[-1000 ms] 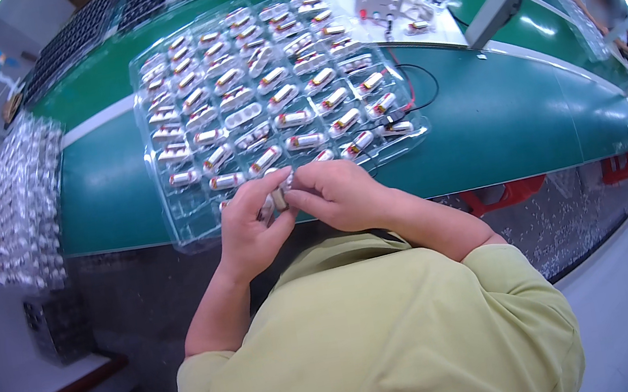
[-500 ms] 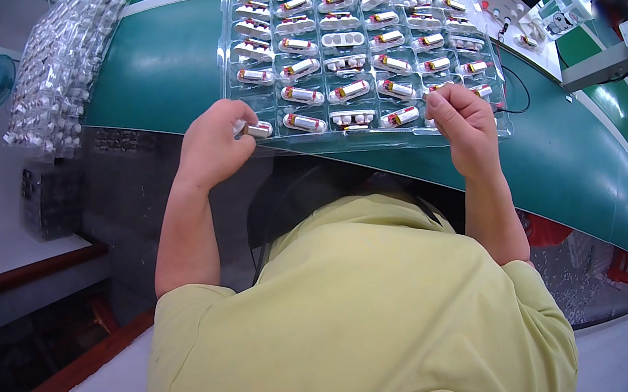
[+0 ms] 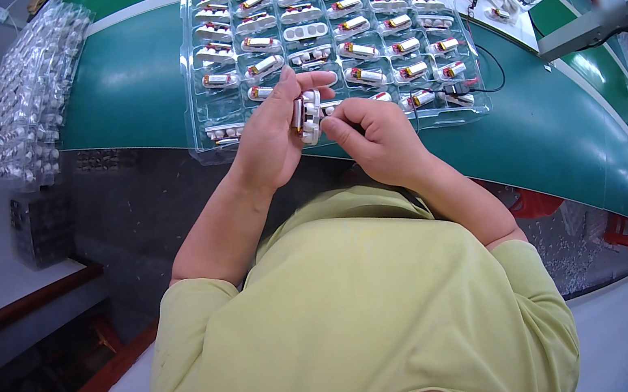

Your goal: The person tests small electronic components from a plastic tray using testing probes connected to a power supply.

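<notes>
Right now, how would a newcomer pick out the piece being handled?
On the green table, find the clear tray at its near edge. There the left hand holds a small white piece, the right hand beside it. Unlike its neighbours lying in the tray, it is held.

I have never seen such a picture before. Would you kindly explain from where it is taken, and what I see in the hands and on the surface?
There is no machine here: these are a person's own bare hands. The view comes from a wide fisheye camera on the person's head, looking down, so straight edges look bent.

The left hand holds a small white oval electronic module; the right hand has its thumb and finger close to the module's side. On the green table lies a clear plastic tray, with many similar modules in its compartments. A stack of filled clear trays stands at the left.
</notes>
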### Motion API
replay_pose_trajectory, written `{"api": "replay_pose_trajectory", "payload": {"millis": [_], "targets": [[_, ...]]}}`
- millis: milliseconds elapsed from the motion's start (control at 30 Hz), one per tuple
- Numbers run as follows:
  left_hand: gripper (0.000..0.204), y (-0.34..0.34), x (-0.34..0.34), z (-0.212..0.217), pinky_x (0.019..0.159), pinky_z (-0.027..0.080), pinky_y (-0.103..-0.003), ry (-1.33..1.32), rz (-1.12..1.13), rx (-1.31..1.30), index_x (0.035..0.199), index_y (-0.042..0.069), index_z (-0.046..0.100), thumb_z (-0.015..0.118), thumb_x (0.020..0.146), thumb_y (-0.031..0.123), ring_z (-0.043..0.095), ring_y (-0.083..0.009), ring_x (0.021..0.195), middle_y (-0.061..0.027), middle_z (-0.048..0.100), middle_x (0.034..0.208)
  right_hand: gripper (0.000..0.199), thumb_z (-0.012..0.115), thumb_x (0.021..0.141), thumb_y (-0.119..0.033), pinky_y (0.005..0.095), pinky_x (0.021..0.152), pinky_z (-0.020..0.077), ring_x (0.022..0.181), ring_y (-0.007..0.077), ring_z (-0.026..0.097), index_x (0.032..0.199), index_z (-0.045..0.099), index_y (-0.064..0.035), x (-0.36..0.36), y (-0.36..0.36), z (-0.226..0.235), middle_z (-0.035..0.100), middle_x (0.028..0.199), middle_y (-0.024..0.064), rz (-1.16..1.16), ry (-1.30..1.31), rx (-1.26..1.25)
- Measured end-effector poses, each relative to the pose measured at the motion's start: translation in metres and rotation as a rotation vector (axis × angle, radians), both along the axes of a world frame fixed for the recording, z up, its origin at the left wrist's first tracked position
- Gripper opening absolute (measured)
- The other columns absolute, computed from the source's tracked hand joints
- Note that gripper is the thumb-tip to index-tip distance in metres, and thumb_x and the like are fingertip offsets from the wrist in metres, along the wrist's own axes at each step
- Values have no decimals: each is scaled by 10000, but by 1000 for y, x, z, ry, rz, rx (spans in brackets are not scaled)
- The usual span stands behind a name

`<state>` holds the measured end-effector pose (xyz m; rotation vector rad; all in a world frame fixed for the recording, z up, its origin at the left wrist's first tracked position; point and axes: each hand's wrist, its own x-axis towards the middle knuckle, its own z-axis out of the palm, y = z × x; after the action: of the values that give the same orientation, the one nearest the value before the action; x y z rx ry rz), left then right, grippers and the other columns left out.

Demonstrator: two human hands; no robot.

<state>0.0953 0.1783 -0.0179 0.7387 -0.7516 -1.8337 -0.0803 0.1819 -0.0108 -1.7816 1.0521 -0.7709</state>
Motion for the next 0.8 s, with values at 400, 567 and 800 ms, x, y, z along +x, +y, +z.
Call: {"api": "replay_pose_trajectory", "payload": {"millis": [400, 567, 800], "targets": [[539, 4, -14, -4, 927, 407, -291, -372, 14, -163, 1264, 35, 534, 253, 1050, 443, 514, -140, 1038, -69, 555, 1140, 204, 614, 892, -196, 385, 537, 437, 599, 300, 600, 784, 632, -24, -1, -3, 5, 610, 657, 138, -28, 86, -18], [546, 7, -26, -12, 948, 389, -301, -941, 125, -623, 1259, 49, 540, 255, 1045, 464, 483, -145, 1082, -69, 514, 1198, 197, 602, 888, -173, 400, 535, 439, 601, 323, 601, 769, 619, -17, 0, -3, -6, 607, 656, 148, 8, 46, -58], [592, 2, -21, -1, 946, 381, -282, -450, 7, -181, 1260, 52, 542, 216, 1039, 495, 492, -114, 1062, -46, 546, 1124, 235, 626, 904, -197, 337, 484, 383, 494, 191, 507, 761, 606, -11, -10, -4, -11, 556, 585, 100, -78, -28, -47]]}}
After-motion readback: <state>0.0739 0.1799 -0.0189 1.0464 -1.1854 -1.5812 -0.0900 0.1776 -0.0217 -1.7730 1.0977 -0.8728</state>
